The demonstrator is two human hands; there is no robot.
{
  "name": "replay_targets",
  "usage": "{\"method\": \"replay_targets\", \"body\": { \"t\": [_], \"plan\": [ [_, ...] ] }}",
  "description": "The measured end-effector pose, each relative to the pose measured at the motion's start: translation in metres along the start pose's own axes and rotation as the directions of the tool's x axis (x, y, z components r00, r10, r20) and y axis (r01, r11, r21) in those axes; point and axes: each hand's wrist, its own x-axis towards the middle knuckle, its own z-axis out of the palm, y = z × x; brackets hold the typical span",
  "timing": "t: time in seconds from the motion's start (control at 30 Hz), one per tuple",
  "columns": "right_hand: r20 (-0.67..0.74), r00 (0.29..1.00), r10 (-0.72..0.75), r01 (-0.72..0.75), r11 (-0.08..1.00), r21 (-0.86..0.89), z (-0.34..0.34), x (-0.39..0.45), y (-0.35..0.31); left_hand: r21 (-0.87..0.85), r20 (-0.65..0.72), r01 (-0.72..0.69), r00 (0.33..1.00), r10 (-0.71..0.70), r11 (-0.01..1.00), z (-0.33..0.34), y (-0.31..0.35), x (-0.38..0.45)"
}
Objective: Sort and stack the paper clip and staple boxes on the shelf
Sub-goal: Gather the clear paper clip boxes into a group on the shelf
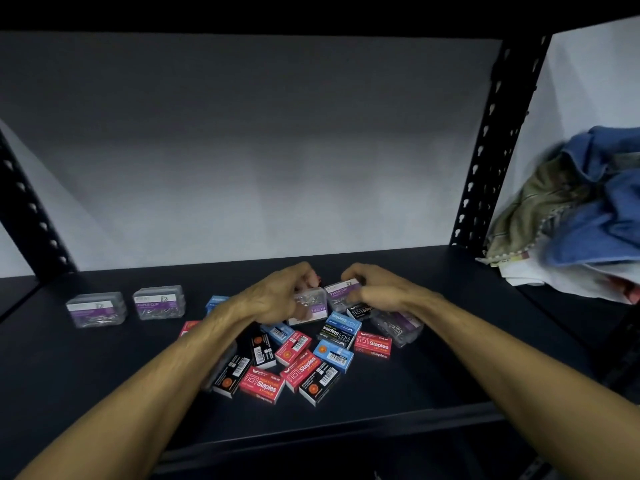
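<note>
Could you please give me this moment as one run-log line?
left hand: grips clear clip box | right hand: grips second clip box | staple boxes: unsorted pile | two clip boxes: set aside left

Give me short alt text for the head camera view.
Each hand, left and right, grips a clear paper clip box above a jumble of staple boxes on a dark shelf. Two paper clip stacks stand left.
</note>
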Motion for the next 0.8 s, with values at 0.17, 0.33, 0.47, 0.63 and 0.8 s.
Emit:
{"method": "replay_targets", "body": {
  "t": [0.17, 0.33, 0.47, 0.63, 0.8],
  "plan": [
    [-0.049, 0.998, -0.044, 0.044, 0.999, -0.011, -0.004, -0.005, 0.005, -0.056, 0.026, 0.002, 1.000, -0.001, 0.998, -0.002, 0.001, -0.002],
    [-0.101, 0.992, -0.079, 0.078, 0.997, -0.012, -0.004, -0.009, 0.006, -0.182, -0.053, 0.001, 0.999, -0.011, 0.983, -0.003, 0.001, -0.002],
    [-0.176, 0.978, -0.112, 0.111, 0.994, -0.013, -0.001, -0.009, 0.005, -0.233, -0.160, -0.019, 0.987, -0.019, 0.972, -0.004, 0.001, 0.001],
    [-0.226, 0.964, -0.142, 0.141, 0.990, -0.020, 0.004, -0.011, 0.005, -0.196, -0.133, -0.031, 0.991, 0.004, 0.980, 0.000, -0.002, -0.001],
    [-0.232, 0.962, -0.146, 0.148, 0.989, -0.007, 0.007, -0.013, 0.007, -0.163, -0.116, -0.058, 0.992, 0.039, 0.985, -0.003, -0.003, 0.000]
  ]
}}
